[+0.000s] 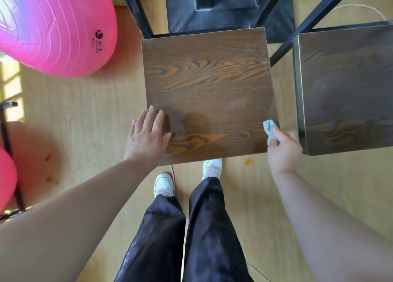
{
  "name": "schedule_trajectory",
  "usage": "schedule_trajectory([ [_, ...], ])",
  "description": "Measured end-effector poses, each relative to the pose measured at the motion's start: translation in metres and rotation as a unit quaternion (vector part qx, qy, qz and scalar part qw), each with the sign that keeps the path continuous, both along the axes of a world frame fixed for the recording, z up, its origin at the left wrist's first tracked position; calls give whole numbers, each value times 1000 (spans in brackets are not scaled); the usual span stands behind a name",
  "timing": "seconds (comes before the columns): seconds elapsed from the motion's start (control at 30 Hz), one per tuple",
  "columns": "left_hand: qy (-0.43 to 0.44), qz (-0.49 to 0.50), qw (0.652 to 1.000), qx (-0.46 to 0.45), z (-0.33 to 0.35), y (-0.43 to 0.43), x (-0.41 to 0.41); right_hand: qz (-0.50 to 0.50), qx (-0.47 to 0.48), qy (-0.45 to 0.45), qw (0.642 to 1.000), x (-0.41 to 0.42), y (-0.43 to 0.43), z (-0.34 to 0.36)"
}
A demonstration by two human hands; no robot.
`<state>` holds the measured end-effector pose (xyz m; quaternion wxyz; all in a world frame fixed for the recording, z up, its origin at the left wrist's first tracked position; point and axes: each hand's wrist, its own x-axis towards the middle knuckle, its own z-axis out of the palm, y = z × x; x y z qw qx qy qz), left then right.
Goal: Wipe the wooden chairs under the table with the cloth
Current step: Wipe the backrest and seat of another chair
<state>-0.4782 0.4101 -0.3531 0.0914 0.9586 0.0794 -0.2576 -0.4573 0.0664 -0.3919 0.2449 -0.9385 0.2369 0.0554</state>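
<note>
The wooden chair (208, 94) stands straight ahead of the person, its square seat pulled partly out from the black table frame (136, 11), with its far edge against the frame. The cloth (269, 128) – a small, pale blue wad – sits at the seat's near right edge, pinched between the thumb and curled fingers of the right hand (284, 150). The left hand (147, 137) lies flat on the near left corner, fingers straight and slightly spread, steadying the seat.

To wipe well, I would open the wad out so more fabric meets the wood, then sweep along the grain in overlapping passes from the far edge back – a paler smudge right of centre likely needs extra pressure. The bracing hand should shift so its corner gets wiped too. A second chair (344, 90) waits just beside, on the right; a pink ball (53, 26) rests on the floor to the left.
</note>
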Motion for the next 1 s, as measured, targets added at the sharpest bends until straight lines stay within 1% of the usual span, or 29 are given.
schedule_trajectory([
  [0.13,-3,5,1000,-2,1,8,-3,-11,23,-10,1000,-9,36,-4],
  [0.37,-6,31,999,-19,0,28,-21,74,47,-42,995,-41,124,-11],
  [0.57,-6,54,998,-15,-6,61,-45,148,99,-60,982,-65,204,-13],
  [0.73,-11,101,995,-24,-2,84,-63,210,140,-48,967,-79,250,-11],
  [0.8,-14,113,993,-30,3,92,-68,247,154,-20,956,-86,261,-11],
  [0.93,-12,117,993,-32,23,105,-76,349,221,144,899,-99,278,4],
  [0.97,-9,113,993,-27,31,107,-77,357,223,162,893,-100,279,11],
  [1.0,-9,108,994,-24,41,109,-77,351,220,159,896,-100,278,21],
])
